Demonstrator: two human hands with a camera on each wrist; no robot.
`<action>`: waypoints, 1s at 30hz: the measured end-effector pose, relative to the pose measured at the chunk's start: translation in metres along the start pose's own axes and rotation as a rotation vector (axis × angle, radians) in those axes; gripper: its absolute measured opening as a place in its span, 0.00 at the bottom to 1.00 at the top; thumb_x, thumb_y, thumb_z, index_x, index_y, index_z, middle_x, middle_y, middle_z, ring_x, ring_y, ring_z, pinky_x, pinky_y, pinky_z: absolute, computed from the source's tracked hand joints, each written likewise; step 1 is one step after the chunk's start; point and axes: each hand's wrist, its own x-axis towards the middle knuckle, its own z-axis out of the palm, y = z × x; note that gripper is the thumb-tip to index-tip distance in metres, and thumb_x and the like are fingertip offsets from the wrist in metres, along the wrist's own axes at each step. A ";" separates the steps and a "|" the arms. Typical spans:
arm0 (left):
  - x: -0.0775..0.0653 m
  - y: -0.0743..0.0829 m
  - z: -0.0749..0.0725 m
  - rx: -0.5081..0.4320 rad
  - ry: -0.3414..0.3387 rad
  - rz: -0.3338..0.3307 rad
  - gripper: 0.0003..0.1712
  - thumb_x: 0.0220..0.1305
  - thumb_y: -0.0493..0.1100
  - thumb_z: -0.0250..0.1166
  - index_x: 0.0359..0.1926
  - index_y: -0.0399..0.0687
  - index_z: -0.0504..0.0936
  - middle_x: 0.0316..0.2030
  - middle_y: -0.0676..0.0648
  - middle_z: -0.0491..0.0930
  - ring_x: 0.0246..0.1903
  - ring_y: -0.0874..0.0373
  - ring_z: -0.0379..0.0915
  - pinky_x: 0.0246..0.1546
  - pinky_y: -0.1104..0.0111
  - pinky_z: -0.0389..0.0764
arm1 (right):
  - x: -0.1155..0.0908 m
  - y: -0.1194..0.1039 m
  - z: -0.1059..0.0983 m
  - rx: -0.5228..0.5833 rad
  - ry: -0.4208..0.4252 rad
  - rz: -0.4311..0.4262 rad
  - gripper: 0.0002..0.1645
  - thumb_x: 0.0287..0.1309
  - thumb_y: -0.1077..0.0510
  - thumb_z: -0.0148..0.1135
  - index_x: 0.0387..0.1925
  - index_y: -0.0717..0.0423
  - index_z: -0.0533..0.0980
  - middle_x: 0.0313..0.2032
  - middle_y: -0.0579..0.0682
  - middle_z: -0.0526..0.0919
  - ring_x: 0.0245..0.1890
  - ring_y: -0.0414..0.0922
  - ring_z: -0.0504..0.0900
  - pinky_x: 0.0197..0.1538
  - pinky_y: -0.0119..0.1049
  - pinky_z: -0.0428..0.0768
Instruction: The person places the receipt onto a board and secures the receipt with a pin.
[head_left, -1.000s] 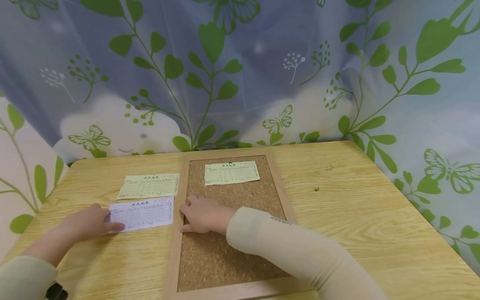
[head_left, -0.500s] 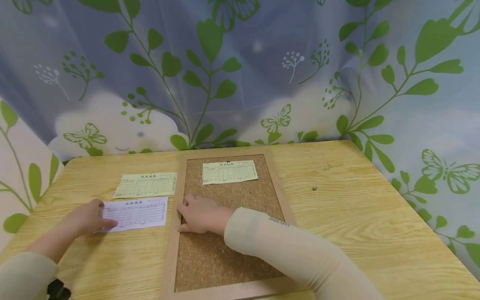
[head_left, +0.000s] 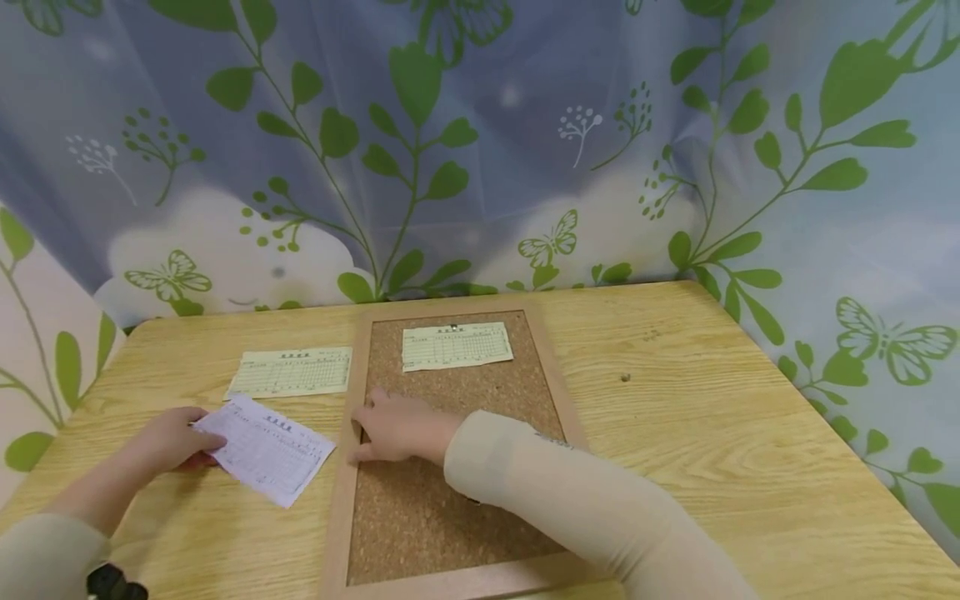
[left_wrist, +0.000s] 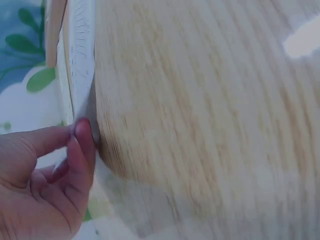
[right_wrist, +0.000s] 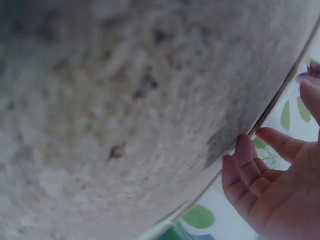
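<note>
On the table (head_left: 720, 433), left of a cork board (head_left: 457, 533), a white printed slip (head_left: 266, 450) is pinched at one corner by the left hand (head_left: 168, 440), thumb above and fingers beneath. The slip lies askew, its opposite end near the board's wooden frame (head_left: 341, 517); the left wrist view shows it nearly edge-on. The hands are apart: the right hand (head_left: 401, 427) rests at the frame's left rail with bent fingers, and whether these grip the rail or anything small cannot be told. A yellow slip (head_left: 288, 372) lies just beyond the white one; a second yellow sheet (head_left: 457, 347) lies on the upper cork, a small dark object (head_left: 453, 327) at its top edge.

Likely faults: the thin paper, held by one corner only, may sag or swing round, since nothing supports its opposite end. That end could catch on the raised rail and crease. A low sweep might drag the neighbouring yellow slip, and a push from the right hand could shift the board.
</note>
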 end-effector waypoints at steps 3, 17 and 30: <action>-0.002 -0.006 -0.002 -0.178 -0.024 -0.034 0.24 0.63 0.37 0.58 0.49 0.16 0.65 0.22 0.51 0.76 0.21 0.62 0.72 0.23 0.71 0.76 | 0.004 0.008 -0.003 0.170 0.008 -0.020 0.31 0.59 0.35 0.53 0.57 0.46 0.71 0.52 0.44 0.72 0.48 0.38 0.74 0.45 0.32 0.73; -0.018 -0.017 -0.007 -0.851 -0.139 -0.107 0.08 0.68 0.36 0.54 0.33 0.44 0.78 0.26 0.48 0.81 0.24 0.64 0.77 0.30 0.75 0.78 | 0.016 0.002 -0.010 0.919 -0.043 0.033 0.27 0.64 0.52 0.56 0.58 0.65 0.70 0.29 0.48 0.82 0.28 0.39 0.82 0.31 0.29 0.79; -0.025 -0.004 -0.002 -1.046 -0.160 -0.054 0.11 0.68 0.35 0.54 0.31 0.48 0.81 0.27 0.49 0.82 0.26 0.64 0.78 0.30 0.76 0.78 | 0.025 -0.012 -0.002 1.425 0.021 0.136 0.10 0.63 0.61 0.56 0.29 0.65 0.77 0.23 0.54 0.81 0.23 0.42 0.82 0.28 0.29 0.79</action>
